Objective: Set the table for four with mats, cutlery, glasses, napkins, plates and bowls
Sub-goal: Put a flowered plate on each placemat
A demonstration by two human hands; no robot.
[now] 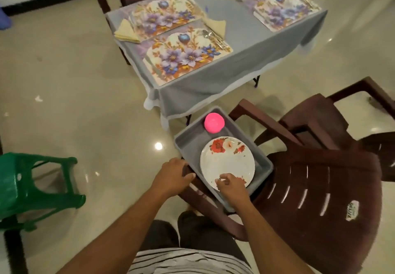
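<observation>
Grey bin [188,139] sits on the brown chair [320,188] just short of the table [245,38]. My left hand [174,172] grips the bin's near-left rim, fingers curled over the edge. My right hand [232,185] rests on the near edge of the white floral plate [227,160] in the bin, fingers bent; can't tell if it's actually gripping. Pink bowl [214,122] in the bin's far corner. Four floral mats [186,53] with napkins [126,31] and cutlery [213,36] on the table.

At centre frame, a grey tray [222,145] sits on a brown chair [320,188], holding a flowered plate [227,160] and a pink cup [214,122]. The left hand [174,174] grips the tray's near-left rim; the right hand [232,185], fingers [222,177] curled, rests on the plate's near edge. At upper frame, four floral mats [186,55] lie on the grey-clothed desk [245,45].
</observation>
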